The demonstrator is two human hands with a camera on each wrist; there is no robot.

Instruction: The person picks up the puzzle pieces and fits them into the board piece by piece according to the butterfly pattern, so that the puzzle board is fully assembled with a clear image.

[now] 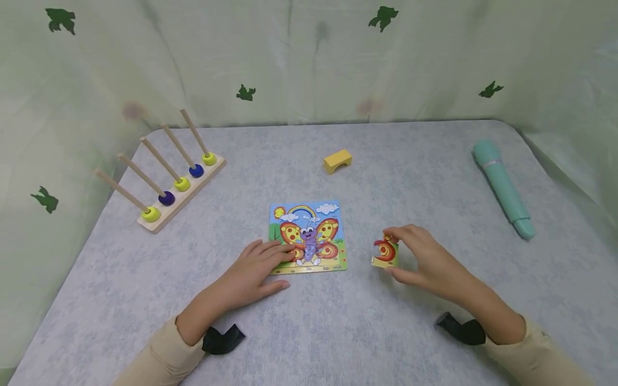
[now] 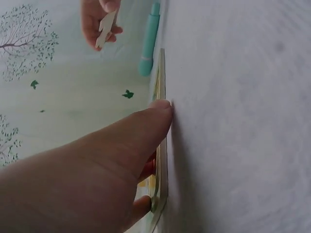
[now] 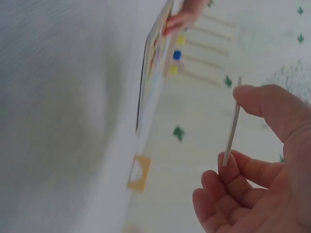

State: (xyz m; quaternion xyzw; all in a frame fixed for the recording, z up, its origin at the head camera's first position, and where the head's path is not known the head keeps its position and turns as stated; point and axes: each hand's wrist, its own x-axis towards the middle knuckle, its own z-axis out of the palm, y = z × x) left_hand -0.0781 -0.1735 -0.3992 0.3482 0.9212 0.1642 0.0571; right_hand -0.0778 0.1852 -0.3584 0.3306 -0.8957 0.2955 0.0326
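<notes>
A butterfly jigsaw puzzle (image 1: 309,214) lies flat on the table in the head view, with a rainbow, sun and clouds printed on it. My left hand (image 1: 256,268) rests on its lower left part with fingers extended, hiding some of the picture. In the left wrist view, the thumb lies by the board's edge. To the right of the board, my right hand (image 1: 432,262) pinches a puzzle piece (image 1: 386,252) between thumb and fingers, above the table. That piece carries a red and yellow swirl; the right wrist view shows its thin edge.
A wooden peg stand (image 1: 181,201) with yellow and blue beads stands at the left. A yellow arch block (image 1: 338,160) sits behind the puzzle. Far right lies a turquoise microphone-shaped object (image 1: 504,187). A pale curtain (image 1: 314,64) hangs behind the table.
</notes>
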